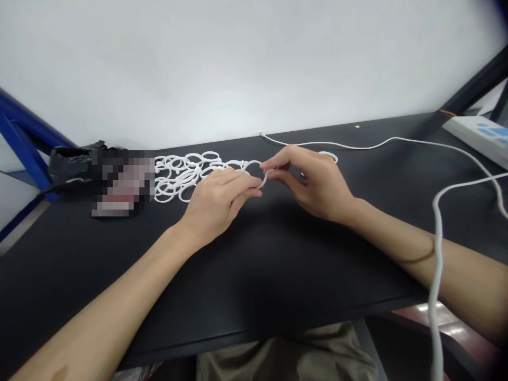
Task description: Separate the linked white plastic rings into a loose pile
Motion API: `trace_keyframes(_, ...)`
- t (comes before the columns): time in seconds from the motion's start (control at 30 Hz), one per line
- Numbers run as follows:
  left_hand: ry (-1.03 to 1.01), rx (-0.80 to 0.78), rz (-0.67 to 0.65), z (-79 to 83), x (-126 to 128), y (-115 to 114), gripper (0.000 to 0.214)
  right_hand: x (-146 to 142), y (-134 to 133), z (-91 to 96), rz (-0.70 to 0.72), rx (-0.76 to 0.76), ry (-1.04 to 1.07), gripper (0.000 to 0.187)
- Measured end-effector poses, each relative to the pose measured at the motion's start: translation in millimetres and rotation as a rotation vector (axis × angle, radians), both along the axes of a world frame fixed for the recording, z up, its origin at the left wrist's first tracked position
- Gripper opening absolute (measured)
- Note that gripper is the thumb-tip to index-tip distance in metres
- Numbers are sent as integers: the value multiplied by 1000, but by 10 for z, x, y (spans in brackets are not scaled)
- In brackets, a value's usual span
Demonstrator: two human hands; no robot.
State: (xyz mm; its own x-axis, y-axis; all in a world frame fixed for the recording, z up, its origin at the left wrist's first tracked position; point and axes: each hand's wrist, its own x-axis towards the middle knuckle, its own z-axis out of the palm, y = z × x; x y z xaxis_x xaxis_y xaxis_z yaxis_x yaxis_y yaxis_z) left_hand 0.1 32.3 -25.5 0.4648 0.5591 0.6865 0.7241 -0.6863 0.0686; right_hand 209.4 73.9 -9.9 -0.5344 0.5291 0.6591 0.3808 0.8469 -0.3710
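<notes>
A thin white plastic ring (264, 180) is pinched between my two hands above the black table. My left hand (216, 201) is closed on its left side, fingertips and thumb together. From the right, my right hand (317, 180) grips the same ring between thumb and fingers. Fingers hide much of the ring. Just behind and left of my left hand lies a loose pile of similar white rings (193, 170), several with small knobs. Partly behind my right hand, another white ring (329, 154) rests on the table.
A black plastic bag (71, 161) and a blurred-out item (123, 185) lie at the left. A white cable (341, 144) runs along the back and down the right, crossing before my right forearm. A white and blue box (482, 135) stands at the far right of the black table (278, 275).
</notes>
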Motion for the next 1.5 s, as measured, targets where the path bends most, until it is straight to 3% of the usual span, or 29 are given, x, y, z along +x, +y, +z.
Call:
trace_keyframes(0.3, 35, -3, 19, -23, 2, 5, 19, 6, 42, 9, -12, -44, -70, 14)
trace_keyframes(0.37, 23, 6, 30, -31, -8, 21, 19, 33, 82, -1, -88, -25, -153, 14)
trace_keyframes(0.53, 70, -29, 107, -55, -49, 56, 22, 218, 244, -68, -483, 79, -460, 21)
trace_keyframes(0.67, 145, -23, 179, -68, -68, 76, 23, 313, 325, -120, -527, 43, -615, 23)
trace_keyframes(0.8, 178, -35, 263, -68, -80, 89, 22, 271, 310, -139, -410, -54, -622, 13)
trace_keyframes(0.97, 190, -31, 333, -58, -91, 94, 15, 185, 266, -168, -112, -114, -463, 22)
trace_keyframes(1.07, 186, -17, 328, -37, -73, 76, 20, 141, 235, -174, -5, -110, -341, 22)
trace_keyframes(1.33, 68, -121, 137, 6, 51, -17, 41, 27, 41, -6, 17, 54, -50, 20)
trace_keyframes(1.5, 27, -234, 128, 33, 71, -43, 58, -25, -61, 37, 60, 57, 80, 12)
